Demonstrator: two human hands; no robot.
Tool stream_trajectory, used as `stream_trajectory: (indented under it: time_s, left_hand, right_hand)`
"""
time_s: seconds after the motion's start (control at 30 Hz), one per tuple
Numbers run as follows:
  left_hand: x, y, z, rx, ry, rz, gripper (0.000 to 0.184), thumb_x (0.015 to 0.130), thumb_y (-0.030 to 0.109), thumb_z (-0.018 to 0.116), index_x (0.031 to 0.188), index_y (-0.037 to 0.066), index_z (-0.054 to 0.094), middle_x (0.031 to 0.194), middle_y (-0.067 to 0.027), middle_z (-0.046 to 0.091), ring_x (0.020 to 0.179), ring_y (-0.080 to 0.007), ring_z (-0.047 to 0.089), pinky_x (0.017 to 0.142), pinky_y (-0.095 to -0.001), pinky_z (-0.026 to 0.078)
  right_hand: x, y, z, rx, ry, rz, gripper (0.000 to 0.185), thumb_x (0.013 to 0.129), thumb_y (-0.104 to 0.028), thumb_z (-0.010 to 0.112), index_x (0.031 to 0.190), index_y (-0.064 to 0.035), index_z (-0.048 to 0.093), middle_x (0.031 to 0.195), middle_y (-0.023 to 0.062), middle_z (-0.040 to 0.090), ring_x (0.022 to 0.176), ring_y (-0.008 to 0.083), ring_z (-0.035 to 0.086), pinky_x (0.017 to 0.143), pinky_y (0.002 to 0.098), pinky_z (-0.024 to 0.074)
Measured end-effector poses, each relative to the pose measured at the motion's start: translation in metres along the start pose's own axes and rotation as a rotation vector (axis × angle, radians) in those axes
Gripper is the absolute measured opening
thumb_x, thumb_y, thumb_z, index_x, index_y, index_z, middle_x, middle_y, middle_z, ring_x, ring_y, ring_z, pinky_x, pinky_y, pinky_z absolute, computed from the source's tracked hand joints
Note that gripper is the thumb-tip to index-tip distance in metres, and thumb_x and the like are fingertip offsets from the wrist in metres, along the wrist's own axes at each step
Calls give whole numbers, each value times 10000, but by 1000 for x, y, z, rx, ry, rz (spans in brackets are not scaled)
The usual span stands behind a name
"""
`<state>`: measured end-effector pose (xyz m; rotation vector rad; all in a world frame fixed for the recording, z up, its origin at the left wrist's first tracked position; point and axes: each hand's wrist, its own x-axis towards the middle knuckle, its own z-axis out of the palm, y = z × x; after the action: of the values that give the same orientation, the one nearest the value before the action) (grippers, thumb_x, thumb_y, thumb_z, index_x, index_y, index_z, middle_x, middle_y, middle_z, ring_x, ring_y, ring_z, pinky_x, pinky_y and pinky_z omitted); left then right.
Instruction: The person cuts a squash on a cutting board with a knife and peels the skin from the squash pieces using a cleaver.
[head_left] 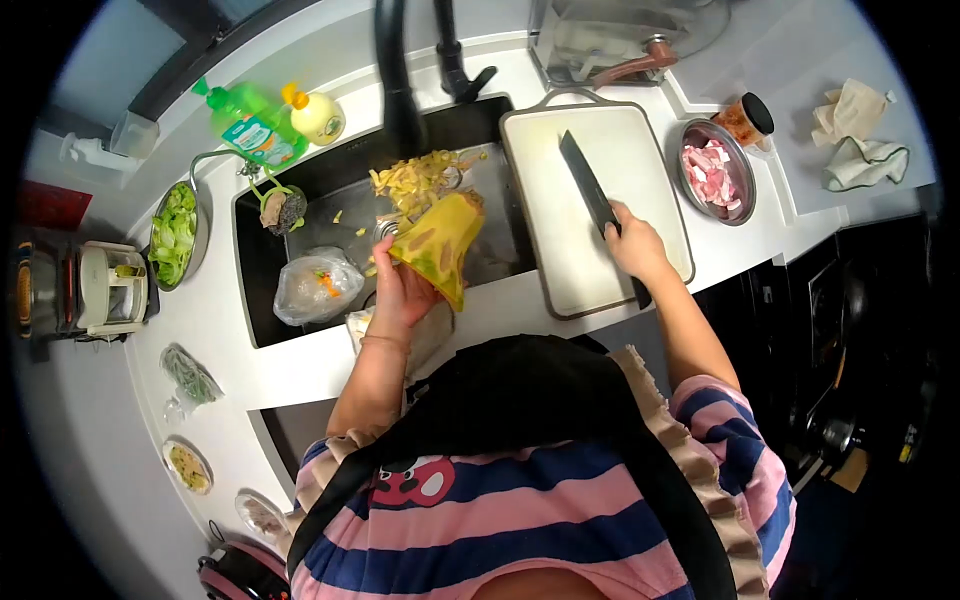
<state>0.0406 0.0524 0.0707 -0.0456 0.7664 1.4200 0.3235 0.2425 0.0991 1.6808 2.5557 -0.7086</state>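
My left hand (400,292) grips a yellow-green cone-shaped piece (440,240) with darker oval patches, tilted over the sink's front edge; its exact kind is unclear. My right hand (634,242) is closed on the handle of a dark-bladed kitchen knife (588,178). The knife is over a white cutting board (560,250) with a grey rim, its blade pointing away from me. Behind the yellow-green piece, a heap of yellowish peelings (410,185) lies in the black sink (340,195).
A clear plastic bag (318,287) and a scrubber (284,208) lie at the sink's left. Green bottles (255,125) stand behind it. Cut meat fills a metal bowl (745,205) right of the board; leafy greens (175,235) are in a bowl at left. A black faucet (398,80) overhangs the sink.
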Motion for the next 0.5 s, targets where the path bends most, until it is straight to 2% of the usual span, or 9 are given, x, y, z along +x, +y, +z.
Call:
stream_trajectory:
  time_s: [0.07, 0.1, 0.23, 0.33, 0.4, 0.5]
  left_hand:
    - [3, -17, 38, 7, 38, -19, 786, 791, 674, 341, 1377, 151, 366, 1351, -117, 439, 1165, -330, 465, 930, -588, 345]
    - [7, -26, 55, -26, 9, -47, 784, 790, 673, 348, 1377, 154, 366, 1352, -117, 439, 1166, -326, 469, 934, -592, 343]
    - [37, -66, 110, -71, -43, -100, 792, 778, 680, 386, 1366, 150, 378, 1352, -117, 439, 1154, -331, 482, 944, -583, 352]
    - [62, -95, 139, -80, -5, -98, 790, 776, 678, 408, 1347, 132, 389, 1320, -120, 460, 1143, -333, 487, 947, -564, 364]
    - [73, -110, 150, -100, 84, -80, 783, 787, 672, 409, 1360, 138, 374, 1350, -137, 432, 1193, -337, 460, 969, -589, 347]
    - [79, -118, 157, -73, 71, -74, 822, 790, 729, 371, 1361, 138, 368, 1342, -133, 440, 1199, -322, 460, 987, -561, 349]
  right_hand:
    - [-7, 23, -8, -7, -56, 13, 420, 828, -192, 508, 1233, -80, 491, 885, 234, 638, 845, 380, 615, 774, 465, 480]
    - [-10, 36, -7, -4, 6, -51, 351, 837, -186, 503, 1166, -67, 525, 836, 226, 640, 791, 383, 619, 742, 480, 480]
    - [-15, 80, -14, -34, 73, -99, 294, 860, -180, 494, 1130, -71, 532, 774, 209, 636, 712, 403, 612, 685, 505, 474]
    - [-12, 103, -12, 87, 104, -68, 296, 869, -194, 486, 1142, -84, 519, 773, 212, 635, 716, 401, 613, 678, 508, 470]
    - [-13, 105, -20, 112, 91, -98, 302, 890, -203, 455, 1168, -93, 496, 804, 220, 634, 723, 401, 612, 672, 509, 468]
    - [-12, 97, -30, 83, 17, -196, 329, 891, -210, 437, 1202, -108, 476, 840, 196, 631, 729, 375, 616, 657, 491, 480]
